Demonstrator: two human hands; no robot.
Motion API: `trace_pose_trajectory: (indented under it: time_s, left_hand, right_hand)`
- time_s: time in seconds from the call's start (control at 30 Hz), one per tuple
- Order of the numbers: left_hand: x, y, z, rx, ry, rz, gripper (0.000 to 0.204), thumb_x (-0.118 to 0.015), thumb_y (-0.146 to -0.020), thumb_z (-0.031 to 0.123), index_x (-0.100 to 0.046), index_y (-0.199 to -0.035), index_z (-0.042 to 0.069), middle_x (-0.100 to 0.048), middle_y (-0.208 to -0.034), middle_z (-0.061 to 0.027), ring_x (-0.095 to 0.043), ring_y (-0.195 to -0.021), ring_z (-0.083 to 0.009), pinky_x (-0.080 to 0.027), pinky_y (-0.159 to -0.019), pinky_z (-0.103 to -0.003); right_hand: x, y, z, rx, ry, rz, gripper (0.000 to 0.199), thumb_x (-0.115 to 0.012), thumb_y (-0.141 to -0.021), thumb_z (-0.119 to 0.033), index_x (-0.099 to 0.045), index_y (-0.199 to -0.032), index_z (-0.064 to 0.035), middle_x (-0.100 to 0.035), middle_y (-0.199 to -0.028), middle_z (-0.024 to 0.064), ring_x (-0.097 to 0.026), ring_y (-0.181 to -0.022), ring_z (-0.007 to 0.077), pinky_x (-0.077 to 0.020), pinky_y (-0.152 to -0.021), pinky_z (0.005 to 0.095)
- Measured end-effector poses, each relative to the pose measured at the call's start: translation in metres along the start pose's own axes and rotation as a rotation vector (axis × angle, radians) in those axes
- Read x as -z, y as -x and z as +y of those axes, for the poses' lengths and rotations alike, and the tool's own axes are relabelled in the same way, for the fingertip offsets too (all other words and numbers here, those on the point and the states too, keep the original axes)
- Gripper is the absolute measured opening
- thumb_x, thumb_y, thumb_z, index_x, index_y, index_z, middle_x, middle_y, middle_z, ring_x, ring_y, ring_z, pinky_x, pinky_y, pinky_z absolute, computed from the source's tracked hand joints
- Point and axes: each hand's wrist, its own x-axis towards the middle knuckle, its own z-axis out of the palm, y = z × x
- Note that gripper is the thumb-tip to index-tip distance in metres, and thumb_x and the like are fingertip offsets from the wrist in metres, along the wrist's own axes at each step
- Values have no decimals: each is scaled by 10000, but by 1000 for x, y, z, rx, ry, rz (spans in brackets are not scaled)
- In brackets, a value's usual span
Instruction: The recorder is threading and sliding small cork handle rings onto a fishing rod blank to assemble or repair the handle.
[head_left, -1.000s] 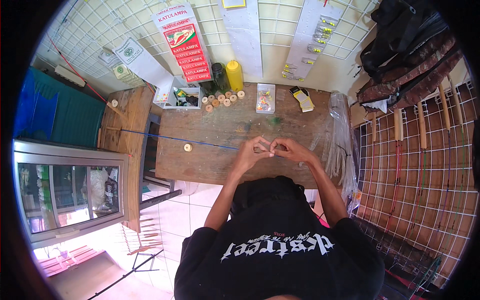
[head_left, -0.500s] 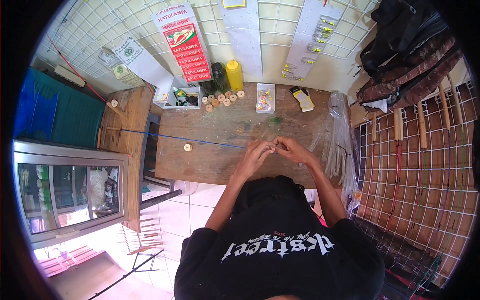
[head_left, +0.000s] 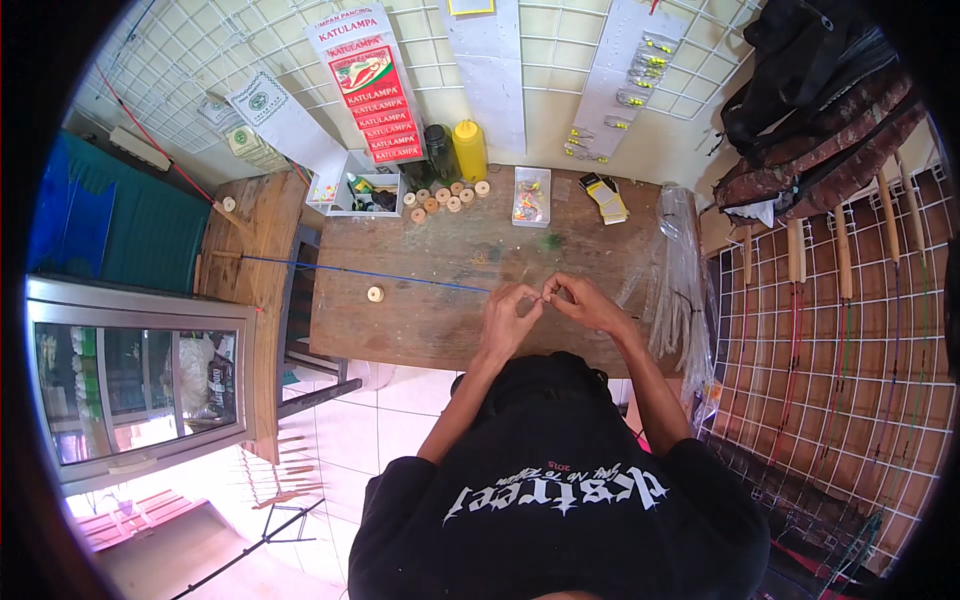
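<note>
A thin blue fishing rod [head_left: 400,278] lies across the wooden table [head_left: 440,330], its wooden handle [head_left: 226,256] at the left on a side bench. Its right end runs to my left hand [head_left: 510,322] and passes out of sight there. That hand is closed in a pinch, thumb and forefinger rounded together. Close against it, my right hand [head_left: 583,303] also pinches, so the fingertips of both almost meet. Whatever lies between them is too small to make out. Left of my hands, a small wooden spool [head_left: 375,294] sits alone on the table.
Along the back stand several wooden spools [head_left: 437,200], a white box of small items [head_left: 372,200], a yellow bottle [head_left: 469,150], a clear tray [head_left: 531,197] and yellow-black packets [head_left: 604,197]. Clear plastic sleeves [head_left: 672,275] cover the right edge. A glass cabinet [head_left: 140,375] is at left.
My left hand has shifted slightly, its fingers now more rounded and parted from the right palm. The fingertips still meet at about the same spot. The lone spool stays put.
</note>
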Motion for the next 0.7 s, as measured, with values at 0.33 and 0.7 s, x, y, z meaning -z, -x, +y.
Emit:
trace_pose_trajectory:
  time_s: [0.33,0.7]
  left_hand:
    - [-6,3,6,152,85,39,120,-705,-720,38,-619,-803,50,-493,-635,-59,-436,-572,-166,-375,-537,-321]
    - [-12,4,6,227,190,99,81,-686,-748,-17,-651,-807,25,-447,-656,14,-352,-593,-55,-290,-506,-230]
  right_hand:
    - [1,3,-12,-72,90,1,206,-590,-896,-227,-590,-1006,-52,-669,-903,140,-631,-784,321,-456,-693,406]
    - [-3,7,-7,-57,138,68,182,-586,-895,-204,-584,-995,-53,-673,-924,151,-636,-880,363,-471,-740,429]
